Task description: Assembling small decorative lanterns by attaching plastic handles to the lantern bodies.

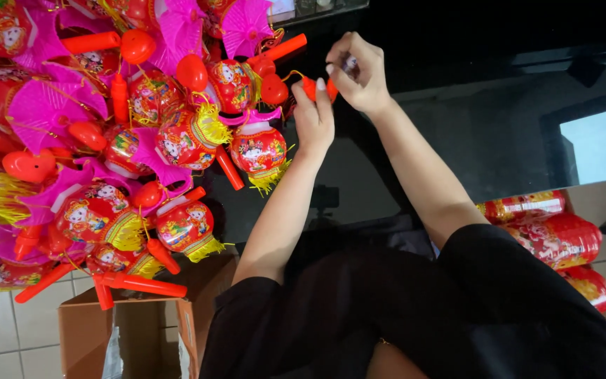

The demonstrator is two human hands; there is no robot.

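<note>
Both my hands meet over the far part of a dark glossy table (457, 140). My left hand (313, 121) pinches a small orange-red plastic handle piece (309, 88) with a thin yellow cord running off it to the left. My right hand (359, 70) grips the other end of the same piece from above, fingers curled tight. The cord leads toward a heap of round red paper lanterns (257, 149) with yellow tassels, pink fan tops (43, 105) and orange stick handles (275, 52), which lies just left of my hands.
The lantern heap fills the table's left half. An open cardboard box (131, 333) stands on the tiled floor at lower left. A stack of flattened red lanterns (555, 238) lies at the right. My black clothing fills the bottom.
</note>
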